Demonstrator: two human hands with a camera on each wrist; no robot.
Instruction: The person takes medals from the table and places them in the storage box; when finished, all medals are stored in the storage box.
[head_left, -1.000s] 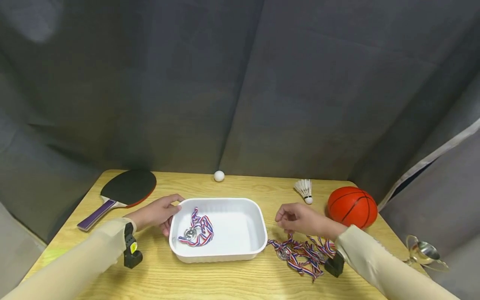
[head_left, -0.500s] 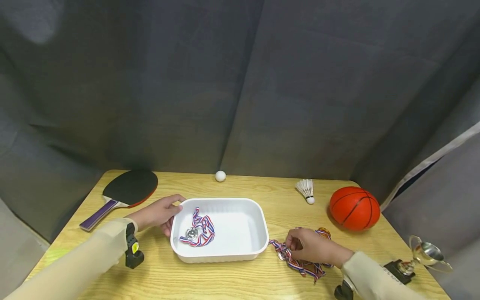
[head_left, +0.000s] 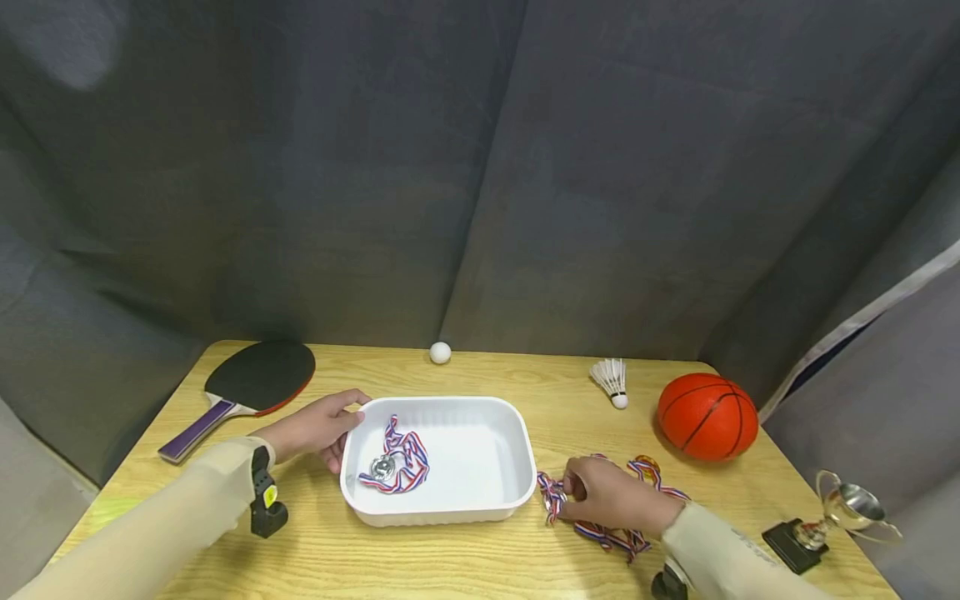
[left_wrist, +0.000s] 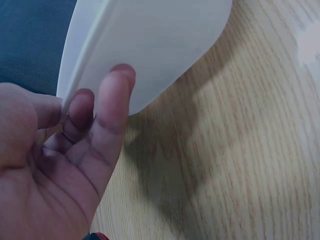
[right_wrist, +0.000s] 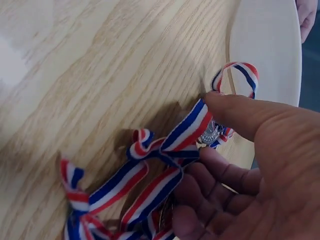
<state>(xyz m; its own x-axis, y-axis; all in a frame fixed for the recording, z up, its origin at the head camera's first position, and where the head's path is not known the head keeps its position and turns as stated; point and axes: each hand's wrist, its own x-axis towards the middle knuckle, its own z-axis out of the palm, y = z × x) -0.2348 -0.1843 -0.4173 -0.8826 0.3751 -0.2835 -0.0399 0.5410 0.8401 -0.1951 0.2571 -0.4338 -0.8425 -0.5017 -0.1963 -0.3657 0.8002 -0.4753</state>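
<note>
A white plastic tray sits on the wooden table, a silver medal with a striped ribbon lying in its left part. My left hand grips the tray's left rim; the left wrist view has the thumb at the edge and fingers against the outer wall. Just right of the tray, my right hand pinches another silver medal with its red, white and blue ribbon. More tangled ribbons lie under and beside that hand, partly hidden by it. A gold-coloured medal shows just behind it.
A table tennis bat lies at the back left. Along the back are a white ball and a shuttlecock. An orange basketball and a small trophy cup stand on the right.
My right hand has come down onto the medal pile, then shifted slightly left towards the tray, bringing a medal and ribbon along. My left hand stays on the tray rim.
</note>
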